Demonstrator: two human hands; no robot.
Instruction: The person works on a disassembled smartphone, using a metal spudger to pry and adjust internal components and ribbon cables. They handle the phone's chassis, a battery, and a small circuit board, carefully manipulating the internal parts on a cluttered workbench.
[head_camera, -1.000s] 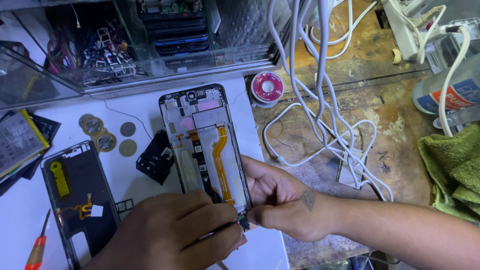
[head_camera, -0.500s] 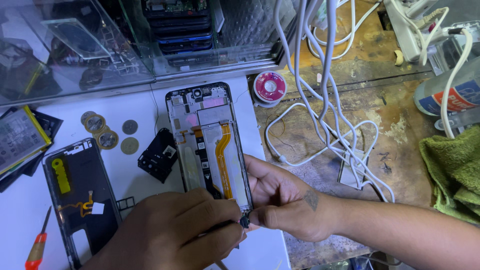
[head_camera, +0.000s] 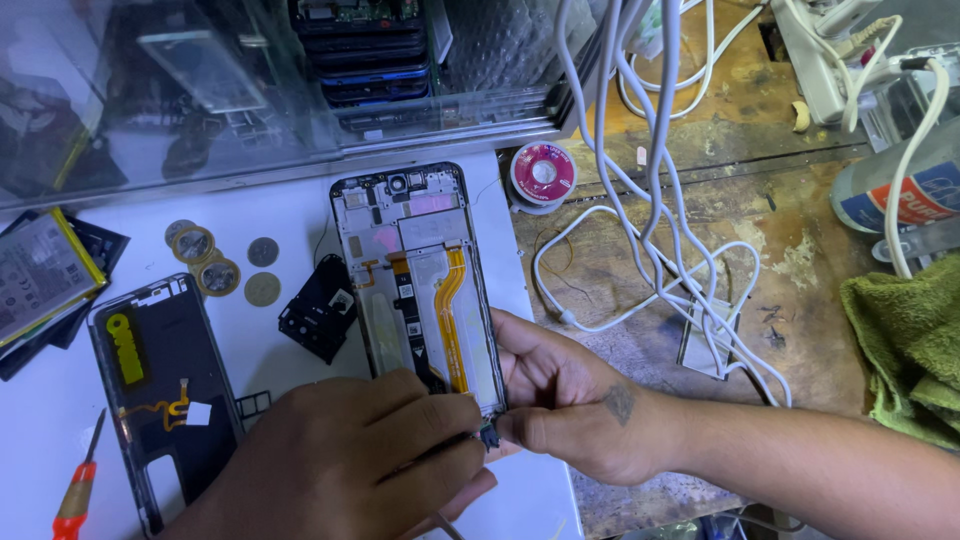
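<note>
Right hand (head_camera: 580, 405) is clamped on the lower right edge of the opened phone (head_camera: 420, 280), steadying it flat on the white mat (head_camera: 290, 210). Left hand (head_camera: 350, 460) is pinched together on a small dark part (head_camera: 489, 436) at the phone's bottom corner. Coins (head_camera: 225, 268) and a spare frame (head_camera: 165, 390) are parked left, out of the way.

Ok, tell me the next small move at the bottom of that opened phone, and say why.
Probably lift the small dark part gently clear of the opened phone. The left hand and right hand both pinch at that bottom corner, and the part already seems to sit just off the frame edge.
</note>
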